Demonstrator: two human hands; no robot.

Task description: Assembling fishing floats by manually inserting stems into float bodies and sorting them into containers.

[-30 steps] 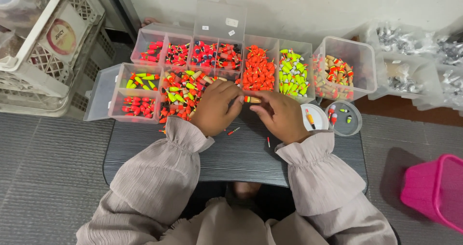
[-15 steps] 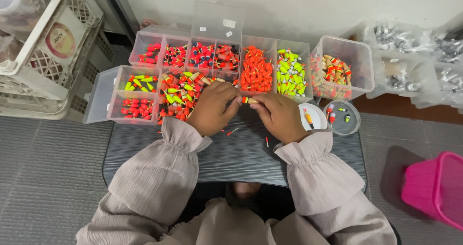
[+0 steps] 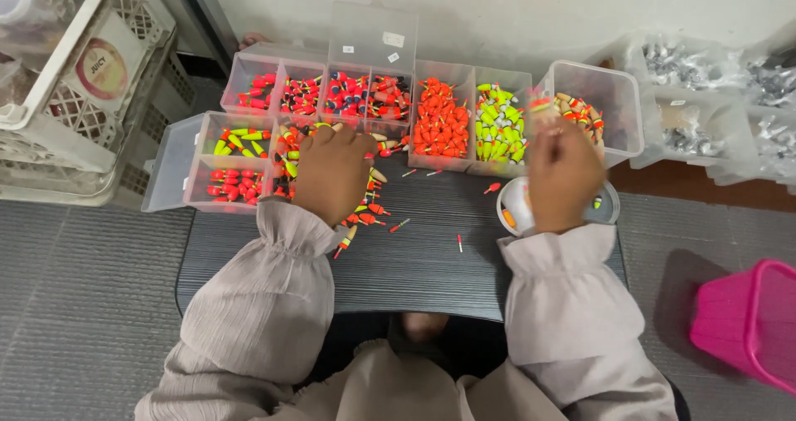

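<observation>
Both hands have parted: left hand (image 3: 332, 172) rests open, right hand (image 3: 564, 172) grip unclear

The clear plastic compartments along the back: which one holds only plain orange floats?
The clear compartment of plain orange floats, just left of the yellow-green floats; the others hold mixed colours.

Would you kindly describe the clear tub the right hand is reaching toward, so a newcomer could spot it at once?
Start at the row of clear compartment boxes along the dark tabletop's far edge. At its right end, just beyond the right hand, stands the clear tub. Unlike the flat, divided boxes, it is taller, undivided and holds mixed-colour floats.
</observation>
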